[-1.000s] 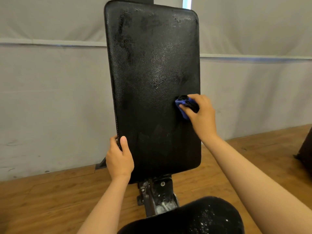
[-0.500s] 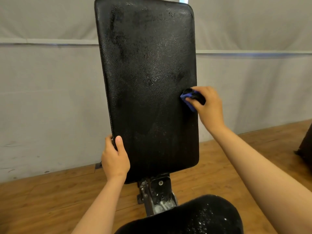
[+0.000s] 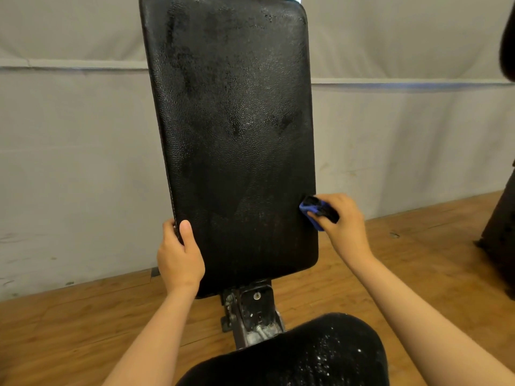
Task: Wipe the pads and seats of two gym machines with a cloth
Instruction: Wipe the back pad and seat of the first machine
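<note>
Two pads were visible, neither bearing legible writing: one upright back pad (image 3: 234, 140) and one seat (image 3: 301, 355). Your left hand (image 3: 179, 260) gripped the back pad's left edge, fingers curled. Your right hand (image 3: 344, 224) pinched one blue-black cloth (image 3: 317, 210) against its lower right edge.

The right hand (image 3: 344, 222) has slid the bunched blue cloth (image 3: 316, 210) down the right edge of the back pad (image 3: 234, 135), from about mid-height to the lower part. The cloth now sits at the very edge, where a second ago it lay further onto the pad's face.
</note>
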Available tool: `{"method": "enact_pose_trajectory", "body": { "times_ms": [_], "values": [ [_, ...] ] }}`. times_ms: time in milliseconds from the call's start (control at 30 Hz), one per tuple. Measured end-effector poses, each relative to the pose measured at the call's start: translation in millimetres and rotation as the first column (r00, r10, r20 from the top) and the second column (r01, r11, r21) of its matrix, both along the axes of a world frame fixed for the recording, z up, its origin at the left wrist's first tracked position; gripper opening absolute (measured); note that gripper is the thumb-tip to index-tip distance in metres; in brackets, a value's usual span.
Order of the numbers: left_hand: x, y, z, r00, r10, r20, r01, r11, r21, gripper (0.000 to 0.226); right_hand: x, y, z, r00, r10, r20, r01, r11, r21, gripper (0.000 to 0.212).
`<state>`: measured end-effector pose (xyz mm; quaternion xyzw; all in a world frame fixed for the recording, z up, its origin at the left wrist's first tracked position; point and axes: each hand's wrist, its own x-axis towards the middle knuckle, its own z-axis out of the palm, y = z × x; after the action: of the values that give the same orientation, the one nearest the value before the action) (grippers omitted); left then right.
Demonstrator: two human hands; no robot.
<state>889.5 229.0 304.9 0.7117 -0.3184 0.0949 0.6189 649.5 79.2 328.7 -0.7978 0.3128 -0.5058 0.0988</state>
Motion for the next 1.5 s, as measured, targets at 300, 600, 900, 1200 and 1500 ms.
{"method": "enact_pose_trajectory", "body": {
  "times_ms": [300,600,900,1200,1500],
  "values": [
    [1.2,-1.6,-2.5,1.000,0.010,-0.007,-0.010,1.000,0.010,0.049,4.0,-6.0,21.5,0.999,-0.031,0.041,0.031,1.000,0.000,0.027],
    [0.0,0.1,-0.9,1.000,-0.013,0.006,0.014,0.999,-0.030,0.068,28.7,15.5,13.6,0.992,-0.017,0.129,0.018,1.000,-0.004,0.030],
    [-2.2,1.4,-0.5,1.000,-0.024,0.000,0.024,0.999,-0.024,0.068,23.0,41.2,-23.8,0.980,0.083,-0.182,-0.091,0.995,-0.033,0.031],
    [1.2,-0.3,-2.7,1.000,-0.021,0.006,0.021,0.999,-0.025,0.067,41.8,22.8,22.0,0.978,-0.039,0.205,0.035,0.999,0.028,0.022],
    [4.2,-1.6,-5.7,1.000,-0.028,0.013,0.028,0.999,-0.025,0.070,75.4,68.3,-8.3,0.960,0.181,-0.215,-0.194,0.980,-0.041,0.029]
  ]
}}
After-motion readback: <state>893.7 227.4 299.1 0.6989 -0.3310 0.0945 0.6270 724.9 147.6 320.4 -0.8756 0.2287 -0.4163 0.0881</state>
